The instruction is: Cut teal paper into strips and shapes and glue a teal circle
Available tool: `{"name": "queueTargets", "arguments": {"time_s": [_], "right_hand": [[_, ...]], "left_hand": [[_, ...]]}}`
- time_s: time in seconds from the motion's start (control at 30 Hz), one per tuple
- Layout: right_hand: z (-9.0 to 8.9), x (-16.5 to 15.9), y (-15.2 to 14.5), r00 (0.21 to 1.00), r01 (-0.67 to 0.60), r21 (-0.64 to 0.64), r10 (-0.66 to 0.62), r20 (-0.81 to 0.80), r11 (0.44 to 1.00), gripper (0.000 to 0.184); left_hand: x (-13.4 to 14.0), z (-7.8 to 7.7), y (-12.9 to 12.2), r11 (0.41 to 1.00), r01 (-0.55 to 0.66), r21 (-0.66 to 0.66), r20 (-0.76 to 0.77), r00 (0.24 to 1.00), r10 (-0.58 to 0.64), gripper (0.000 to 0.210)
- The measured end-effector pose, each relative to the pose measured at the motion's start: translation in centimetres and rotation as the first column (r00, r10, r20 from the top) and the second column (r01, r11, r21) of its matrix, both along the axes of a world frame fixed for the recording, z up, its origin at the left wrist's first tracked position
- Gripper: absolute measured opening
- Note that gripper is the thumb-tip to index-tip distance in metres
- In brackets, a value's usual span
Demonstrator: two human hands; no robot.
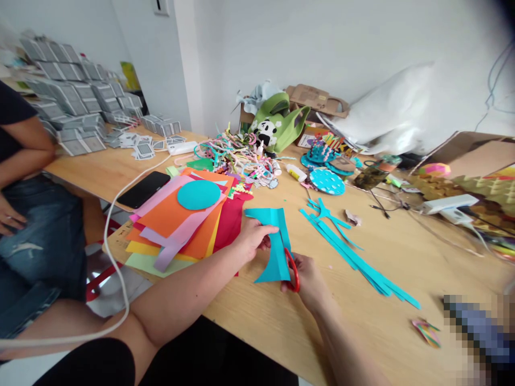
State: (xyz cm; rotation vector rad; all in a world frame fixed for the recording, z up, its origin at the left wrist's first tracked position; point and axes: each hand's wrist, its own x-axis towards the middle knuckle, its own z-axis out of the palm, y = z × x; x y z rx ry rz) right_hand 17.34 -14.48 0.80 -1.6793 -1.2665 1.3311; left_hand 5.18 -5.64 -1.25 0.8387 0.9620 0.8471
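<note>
My left hand (255, 236) grips a piece of blue paper (277, 262) by its left side, thumb on top. The sheet has a curved cut-out along its lower left edge. In my right hand (308, 279) is a pair of scissors (295, 271) with red handles, set at the paper's right side; the blades are mostly hidden by the sheet. To the right on the table lie several long blue paper strips (346, 252). Left of my hands, a blue paper disc (198, 194) rests on a fanned stack of coloured sheets (164, 214).
A black phone (144, 190) and a white cable (110, 214) lie at the left, near a seated person (24, 177). Behind are a heap of colourful craft pieces (245, 158), a green panda bag (277, 126), a glue bottle (296, 172) and a dotted blue disc (328, 181). A power strip (450, 203) sits far right.
</note>
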Motion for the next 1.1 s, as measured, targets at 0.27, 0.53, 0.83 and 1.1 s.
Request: {"name": "queueTargets", "arguments": {"time_s": [0.27,0.53,0.83,1.1], "right_hand": [[0.03,-0.02,-0.08,1.000,0.016,-0.002,-0.016,0.000,1.000,0.008],[-0.02,0.00,-0.02,1.000,0.013,-0.002,-0.013,-0.012,1.000,0.008],[-0.03,0.01,-0.22,0.999,0.001,0.015,-0.001,0.038,1.000,0.005],[-0.57,0.32,0.14,1.000,0.012,0.004,-0.012,-0.022,1.000,0.006]], "left_hand": [[0.09,0.09,-0.11,1.000,-0.004,-0.009,-0.025,1.000,0.004,0.026],[0.07,0.23,-0.15,1.000,-0.008,0.006,-0.027,1.000,0.008,0.026],[0.02,0.21,-0.16,1.000,0.007,-0.019,-0.063,0.998,-0.008,0.024],[0.21,-0.36,-0.14,0.999,0.033,-0.007,-0.048,0.998,-0.033,0.022]]}}
